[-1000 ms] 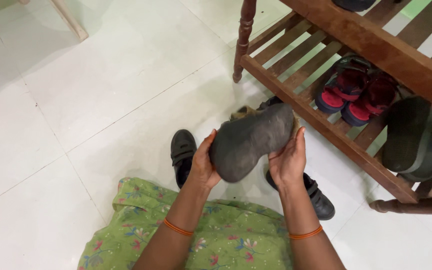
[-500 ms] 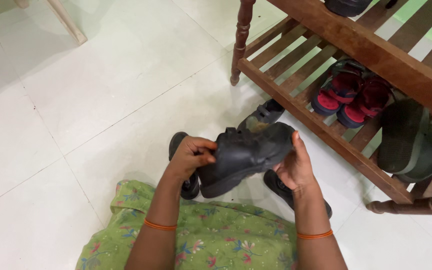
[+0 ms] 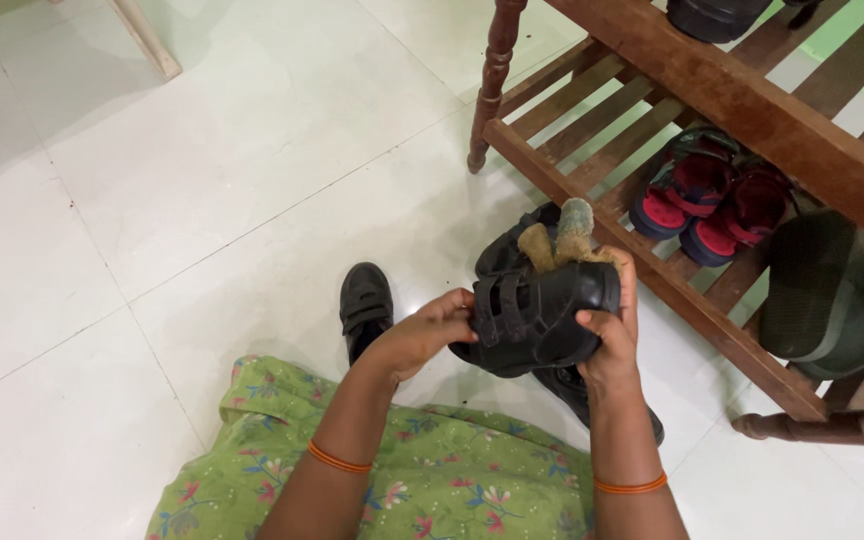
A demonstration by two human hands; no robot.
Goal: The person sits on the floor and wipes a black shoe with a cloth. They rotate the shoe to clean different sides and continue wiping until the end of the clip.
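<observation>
Black shoe lies crosswise, straps up, toe toward the left hand, both hands gripping, right hand at heel.

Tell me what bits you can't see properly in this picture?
- Black shoe, head view: its sole faces away, and the left hand and right hand cover its ends.
- Shoe on the floor: mostly behind the right hand and arm.
- Wooden shoe rack: cut off by the top and right edges.
- Dark shoe on the upper shelf: cut off by the top edge.
</observation>
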